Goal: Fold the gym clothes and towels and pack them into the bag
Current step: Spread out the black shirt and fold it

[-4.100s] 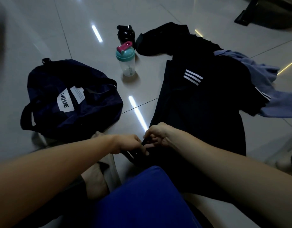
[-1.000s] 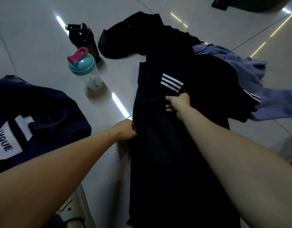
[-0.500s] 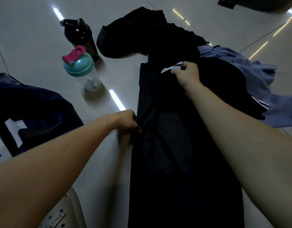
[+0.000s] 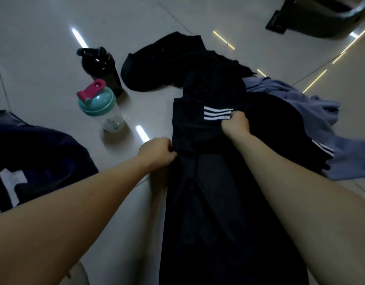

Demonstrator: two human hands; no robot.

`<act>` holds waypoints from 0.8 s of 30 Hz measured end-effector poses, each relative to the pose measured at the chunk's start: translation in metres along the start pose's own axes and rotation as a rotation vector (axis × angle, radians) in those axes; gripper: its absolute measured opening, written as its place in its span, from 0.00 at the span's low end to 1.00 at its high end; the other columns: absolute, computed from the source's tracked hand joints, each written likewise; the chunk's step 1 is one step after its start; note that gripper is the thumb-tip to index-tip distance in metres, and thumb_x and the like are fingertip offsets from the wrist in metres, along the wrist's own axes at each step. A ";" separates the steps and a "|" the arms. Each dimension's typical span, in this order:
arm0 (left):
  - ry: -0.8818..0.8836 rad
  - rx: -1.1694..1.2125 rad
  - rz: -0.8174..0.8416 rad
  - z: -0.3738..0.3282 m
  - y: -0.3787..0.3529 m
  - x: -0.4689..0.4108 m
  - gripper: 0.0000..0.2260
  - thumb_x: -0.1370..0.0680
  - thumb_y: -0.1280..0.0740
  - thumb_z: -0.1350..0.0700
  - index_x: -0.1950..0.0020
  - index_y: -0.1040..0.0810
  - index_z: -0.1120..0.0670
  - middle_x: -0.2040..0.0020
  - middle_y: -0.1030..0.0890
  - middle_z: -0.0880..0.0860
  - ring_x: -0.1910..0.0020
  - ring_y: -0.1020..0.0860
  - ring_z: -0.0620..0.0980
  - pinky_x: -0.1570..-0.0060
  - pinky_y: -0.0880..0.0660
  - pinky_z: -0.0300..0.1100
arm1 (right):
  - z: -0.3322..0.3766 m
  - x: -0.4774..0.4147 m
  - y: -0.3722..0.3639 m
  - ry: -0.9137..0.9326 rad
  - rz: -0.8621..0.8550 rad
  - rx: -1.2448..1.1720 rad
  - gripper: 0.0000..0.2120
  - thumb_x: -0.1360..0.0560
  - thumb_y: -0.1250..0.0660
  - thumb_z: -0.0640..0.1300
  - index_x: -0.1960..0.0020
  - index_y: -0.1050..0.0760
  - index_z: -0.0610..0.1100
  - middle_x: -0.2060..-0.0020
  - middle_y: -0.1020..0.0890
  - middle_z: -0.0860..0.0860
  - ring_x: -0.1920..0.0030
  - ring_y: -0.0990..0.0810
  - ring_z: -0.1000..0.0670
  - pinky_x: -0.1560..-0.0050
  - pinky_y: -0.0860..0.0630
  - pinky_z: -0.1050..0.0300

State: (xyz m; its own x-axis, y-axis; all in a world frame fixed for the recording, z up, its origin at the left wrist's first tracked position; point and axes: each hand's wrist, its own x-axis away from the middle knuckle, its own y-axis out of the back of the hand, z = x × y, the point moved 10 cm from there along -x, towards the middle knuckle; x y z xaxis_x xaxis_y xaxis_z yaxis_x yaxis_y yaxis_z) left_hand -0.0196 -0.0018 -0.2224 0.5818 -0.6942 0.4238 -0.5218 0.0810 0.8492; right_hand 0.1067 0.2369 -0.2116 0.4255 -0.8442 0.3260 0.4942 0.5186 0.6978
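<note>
The black garment [image 4: 208,202] lies mid-floor [image 4: 43,48], its far end now drawn nearer, so a first fold is under way. The right hand [image 4: 236,125] pinches it beside the stripes [image 4: 217,113]; the left hand [image 4: 157,151] grips its left edge. The bag [image 4: 43,153], left, is cut off, and the dim light blurs the layers.

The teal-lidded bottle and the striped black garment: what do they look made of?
The teal-lidded bottle: likely plastic; clear body, opaque lid, pink flip cap. The black garment: probably thin synthetic fabric; it drapes and creases softly with faint sheen; dim light leaves the fibre open.
</note>
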 end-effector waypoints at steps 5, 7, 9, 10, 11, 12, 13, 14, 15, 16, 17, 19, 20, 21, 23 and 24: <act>-0.020 0.019 -0.137 -0.022 0.053 -0.069 0.19 0.23 0.35 0.49 0.33 0.28 0.51 0.41 0.21 0.54 0.43 0.21 0.59 0.50 0.26 0.48 | 0.005 -0.006 0.012 0.047 -0.060 0.031 0.09 0.27 0.35 0.39 0.65 0.30 0.42 0.69 0.26 0.47 0.65 0.24 0.43 0.68 0.31 0.53; -0.034 -0.003 -0.187 -0.029 0.066 -0.096 0.22 0.24 0.35 0.51 0.30 0.30 0.50 0.36 0.25 0.56 0.38 0.23 0.61 0.43 0.25 0.53 | 0.008 -0.008 0.012 0.070 -0.062 0.040 0.09 0.25 0.34 0.40 0.64 0.28 0.40 0.69 0.24 0.46 0.66 0.23 0.43 0.66 0.27 0.53; -0.030 -0.023 -0.202 -0.032 0.073 -0.120 0.25 0.23 0.36 0.52 0.26 0.32 0.50 0.32 0.29 0.57 0.34 0.27 0.60 0.37 0.27 0.55 | 0.010 -0.012 0.012 0.098 -0.062 0.037 0.08 0.24 0.35 0.41 0.61 0.25 0.40 0.66 0.20 0.46 0.62 0.20 0.43 0.60 0.22 0.50; -0.028 -0.021 -0.181 -0.032 0.072 -0.131 0.26 0.23 0.35 0.52 0.24 0.33 0.50 0.30 0.30 0.57 0.31 0.28 0.60 0.34 0.29 0.55 | 0.010 -0.013 0.011 0.105 -0.064 0.035 0.09 0.23 0.35 0.42 0.62 0.26 0.42 0.66 0.21 0.47 0.62 0.21 0.44 0.59 0.23 0.50; -0.027 -0.014 -0.150 -0.031 0.071 -0.141 0.27 0.22 0.35 0.52 0.23 0.34 0.50 0.28 0.32 0.58 0.30 0.29 0.60 0.32 0.30 0.55 | 0.008 -0.015 0.011 0.108 -0.069 0.040 0.11 0.22 0.35 0.42 0.63 0.28 0.43 0.67 0.23 0.49 0.62 0.22 0.44 0.59 0.24 0.51; -0.022 -0.014 -0.124 -0.029 0.069 -0.148 0.27 0.23 0.33 0.52 0.23 0.34 0.50 0.27 0.32 0.59 0.30 0.29 0.60 0.31 0.30 0.54 | 0.007 -0.015 0.011 0.113 -0.076 0.052 0.12 0.21 0.35 0.43 0.64 0.29 0.45 0.68 0.23 0.50 0.62 0.22 0.45 0.61 0.26 0.52; -0.015 -0.030 -0.109 -0.025 0.067 -0.153 0.27 0.23 0.31 0.51 0.25 0.32 0.51 0.29 0.31 0.59 0.31 0.29 0.60 0.32 0.30 0.53 | 0.005 -0.016 0.011 0.116 -0.086 0.067 0.12 0.21 0.35 0.45 0.63 0.28 0.45 0.67 0.23 0.50 0.62 0.22 0.45 0.61 0.28 0.54; -0.011 -0.057 -0.101 -0.022 0.067 -0.156 0.25 0.24 0.29 0.50 0.28 0.29 0.52 0.31 0.30 0.59 0.33 0.27 0.60 0.34 0.29 0.53 | 0.004 -0.016 0.012 0.113 -0.097 0.081 0.11 0.21 0.34 0.46 0.62 0.26 0.46 0.66 0.22 0.50 0.61 0.22 0.45 0.61 0.29 0.55; -0.010 -0.078 -0.099 -0.019 0.067 -0.157 0.22 0.24 0.28 0.49 0.32 0.26 0.53 0.34 0.28 0.59 0.36 0.26 0.60 0.36 0.27 0.52 | 0.002 -0.016 0.013 0.105 -0.106 0.091 0.10 0.20 0.34 0.47 0.60 0.25 0.46 0.65 0.21 0.51 0.60 0.21 0.46 0.60 0.30 0.56; -0.011 -0.080 -0.100 -0.018 0.068 -0.158 0.20 0.24 0.27 0.49 0.36 0.23 0.55 0.38 0.25 0.59 0.38 0.24 0.60 0.39 0.25 0.52 | 0.000 -0.016 0.014 0.099 -0.114 0.094 0.10 0.20 0.34 0.48 0.59 0.24 0.47 0.65 0.21 0.51 0.59 0.21 0.46 0.59 0.30 0.57; -0.013 -0.058 -0.106 -0.016 0.070 -0.158 0.17 0.25 0.27 0.50 0.39 0.21 0.56 0.41 0.23 0.59 0.42 0.22 0.60 0.42 0.23 0.51 | -0.002 -0.017 0.014 0.092 -0.120 0.090 0.10 0.21 0.33 0.49 0.59 0.24 0.47 0.64 0.21 0.51 0.59 0.21 0.46 0.59 0.30 0.57; 0.002 0.041 -0.126 -0.012 0.078 -0.158 0.11 0.25 0.28 0.53 0.45 0.19 0.57 0.49 0.19 0.58 0.47 0.20 0.59 0.48 0.22 0.49 | -0.002 -0.016 0.016 0.093 -0.133 0.077 0.10 0.21 0.33 0.49 0.59 0.24 0.47 0.64 0.20 0.50 0.59 0.20 0.46 0.59 0.30 0.57; 0.011 0.098 -0.142 -0.010 0.082 -0.157 0.10 0.24 0.28 0.54 0.46 0.19 0.57 0.51 0.18 0.56 0.48 0.19 0.58 0.49 0.23 0.47 | -0.001 -0.016 0.017 0.100 -0.139 0.071 0.10 0.21 0.33 0.49 0.59 0.24 0.47 0.64 0.19 0.50 0.59 0.20 0.46 0.58 0.29 0.57; 0.016 0.148 -0.163 -0.008 0.087 -0.157 0.08 0.24 0.28 0.55 0.47 0.18 0.56 0.52 0.18 0.56 0.50 0.19 0.57 0.51 0.24 0.46 | 0.000 -0.016 0.017 0.104 -0.143 0.069 0.10 0.21 0.33 0.49 0.58 0.23 0.46 0.64 0.19 0.51 0.59 0.20 0.46 0.58 0.29 0.57; 0.023 0.202 -0.224 -0.007 0.100 -0.153 0.07 0.24 0.30 0.54 0.49 0.19 0.55 0.54 0.18 0.54 0.55 0.19 0.54 0.55 0.26 0.44 | 0.002 -0.015 0.017 0.105 -0.147 0.078 0.10 0.21 0.33 0.49 0.59 0.24 0.46 0.66 0.21 0.52 0.59 0.21 0.46 0.59 0.30 0.57; 0.031 0.203 -0.258 -0.006 0.106 -0.150 0.06 0.24 0.31 0.53 0.49 0.19 0.54 0.55 0.18 0.53 0.58 0.20 0.52 0.56 0.27 0.43 | 0.003 -0.014 0.017 0.110 -0.147 0.095 0.11 0.21 0.33 0.50 0.60 0.25 0.47 0.66 0.22 0.52 0.60 0.21 0.46 0.59 0.31 0.57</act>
State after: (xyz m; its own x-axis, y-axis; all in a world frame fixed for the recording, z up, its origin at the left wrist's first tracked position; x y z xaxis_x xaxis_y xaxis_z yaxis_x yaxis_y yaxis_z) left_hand -0.1583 0.1152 -0.1941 0.7282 -0.6507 0.2152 -0.4667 -0.2408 0.8510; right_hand 0.1066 0.2574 -0.2022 0.4371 -0.8872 0.1479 0.4856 0.3712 0.7915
